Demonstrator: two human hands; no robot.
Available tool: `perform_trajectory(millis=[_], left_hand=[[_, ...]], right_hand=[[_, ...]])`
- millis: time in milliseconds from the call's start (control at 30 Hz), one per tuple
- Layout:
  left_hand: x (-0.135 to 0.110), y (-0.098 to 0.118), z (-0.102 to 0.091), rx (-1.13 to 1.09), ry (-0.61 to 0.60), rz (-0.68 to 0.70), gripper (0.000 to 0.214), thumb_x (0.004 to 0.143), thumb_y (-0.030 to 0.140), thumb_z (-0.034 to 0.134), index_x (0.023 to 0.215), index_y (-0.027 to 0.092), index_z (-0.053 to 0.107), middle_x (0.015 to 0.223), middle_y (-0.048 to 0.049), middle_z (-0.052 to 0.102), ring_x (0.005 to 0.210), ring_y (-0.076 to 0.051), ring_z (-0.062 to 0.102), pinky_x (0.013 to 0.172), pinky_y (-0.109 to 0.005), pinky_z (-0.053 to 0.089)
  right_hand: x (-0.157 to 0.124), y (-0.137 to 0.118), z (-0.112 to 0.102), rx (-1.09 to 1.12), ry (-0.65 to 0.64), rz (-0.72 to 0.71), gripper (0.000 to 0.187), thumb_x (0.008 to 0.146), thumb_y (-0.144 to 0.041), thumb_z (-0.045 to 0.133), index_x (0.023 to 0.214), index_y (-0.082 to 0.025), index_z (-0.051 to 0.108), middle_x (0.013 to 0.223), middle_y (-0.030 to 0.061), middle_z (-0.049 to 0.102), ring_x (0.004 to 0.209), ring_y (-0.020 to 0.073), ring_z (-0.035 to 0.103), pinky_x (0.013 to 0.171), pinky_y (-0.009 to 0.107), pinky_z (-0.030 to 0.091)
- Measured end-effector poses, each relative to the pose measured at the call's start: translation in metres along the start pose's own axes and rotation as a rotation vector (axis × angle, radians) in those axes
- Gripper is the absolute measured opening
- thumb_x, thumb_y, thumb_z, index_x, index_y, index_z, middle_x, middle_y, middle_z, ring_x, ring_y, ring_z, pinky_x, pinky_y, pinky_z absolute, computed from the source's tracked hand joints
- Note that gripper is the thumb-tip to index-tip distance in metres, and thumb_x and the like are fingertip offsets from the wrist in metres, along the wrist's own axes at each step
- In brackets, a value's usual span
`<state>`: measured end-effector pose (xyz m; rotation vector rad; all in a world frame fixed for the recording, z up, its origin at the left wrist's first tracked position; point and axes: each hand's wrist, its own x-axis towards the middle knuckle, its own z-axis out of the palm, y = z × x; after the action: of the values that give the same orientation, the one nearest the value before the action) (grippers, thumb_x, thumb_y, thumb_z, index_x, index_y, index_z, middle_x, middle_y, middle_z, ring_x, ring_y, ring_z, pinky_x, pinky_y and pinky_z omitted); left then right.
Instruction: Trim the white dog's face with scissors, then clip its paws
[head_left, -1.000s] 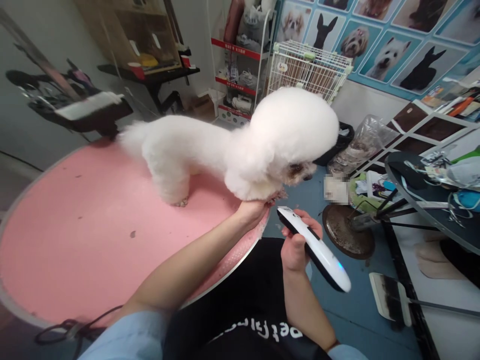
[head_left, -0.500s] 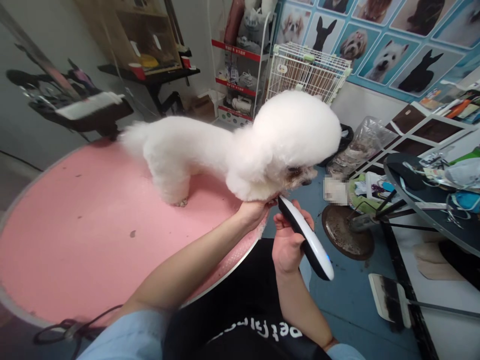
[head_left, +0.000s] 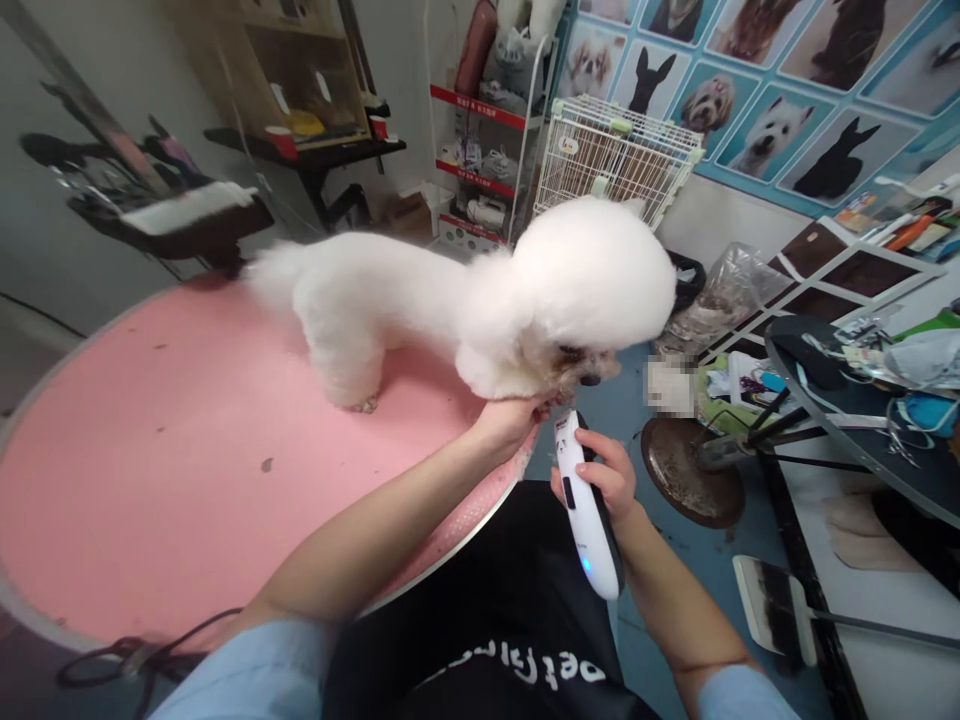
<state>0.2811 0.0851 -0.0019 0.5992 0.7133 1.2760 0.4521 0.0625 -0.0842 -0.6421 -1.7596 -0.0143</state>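
A fluffy white dog [head_left: 420,285] with a rounded, trimmed head stands on a round pink grooming table [head_left: 180,480], its muzzle pointing right and down over the edge. My left hand [head_left: 514,422] is closed against the dog, under its chest and muzzle. Fur hides most of those fingers, so which part of the dog they grip cannot be told. Wrapped around a white and black hair clipper [head_left: 581,520] is my right hand [head_left: 611,475]. The clipper's head points up, just below the muzzle and near my left fingertips, and a blue light glows near its lower end.
A tool holder [head_left: 187,210] stands at the table's far left, and a black cable [head_left: 142,655] lies at its near edge. To the right are a dark side table [head_left: 862,400] with supplies and a dustpan [head_left: 772,605]. Behind are a wire cage [head_left: 615,150] and a shelf rack [head_left: 487,140].
My right hand has rolled the clipper so its white face now turns toward me, and its rear end has swung left and down. The dog's head has dipped slightly left.
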Motion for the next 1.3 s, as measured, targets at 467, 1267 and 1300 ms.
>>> perform_trajectory(millis=[467,1267,1300], left_hand=[[0.005,-0.007,-0.005,-0.039,0.065,-0.016,0.027,0.053,0.02,0.087,0.069,0.013,0.066,0.072,-0.0066,0.064,0.065,-0.012,0.05,0.052,-0.027,0.024],[0.013,-0.013,-0.018,0.114,0.045,-0.002,0.018,0.06,0.024,0.08,0.069,0.014,0.068,0.071,-0.004,0.064,0.063,-0.011,0.049,0.054,-0.026,0.028],[0.013,-0.013,-0.018,0.111,0.042,-0.005,0.018,0.06,0.023,0.079,0.07,0.014,0.068,0.071,-0.004,0.064,0.063,-0.011,0.049,0.054,-0.026,0.029]], right_hand=[[0.001,0.024,-0.012,0.118,-0.237,0.106,0.028,0.055,-0.03,0.091,0.067,-0.029,0.065,0.098,-0.0016,0.079,0.079,0.0216,0.073,0.065,0.04,0.061],[0.047,-0.004,-0.027,0.398,-0.426,0.136,0.037,0.082,-0.022,0.071,0.116,-0.026,0.057,0.127,0.0133,0.07,0.114,0.0268,0.07,0.092,0.043,0.059],[0.046,-0.006,-0.025,0.427,-0.42,0.14,0.037,0.082,-0.024,0.071,0.117,-0.026,0.057,0.124,0.0133,0.071,0.112,0.0267,0.071,0.09,0.042,0.06]])
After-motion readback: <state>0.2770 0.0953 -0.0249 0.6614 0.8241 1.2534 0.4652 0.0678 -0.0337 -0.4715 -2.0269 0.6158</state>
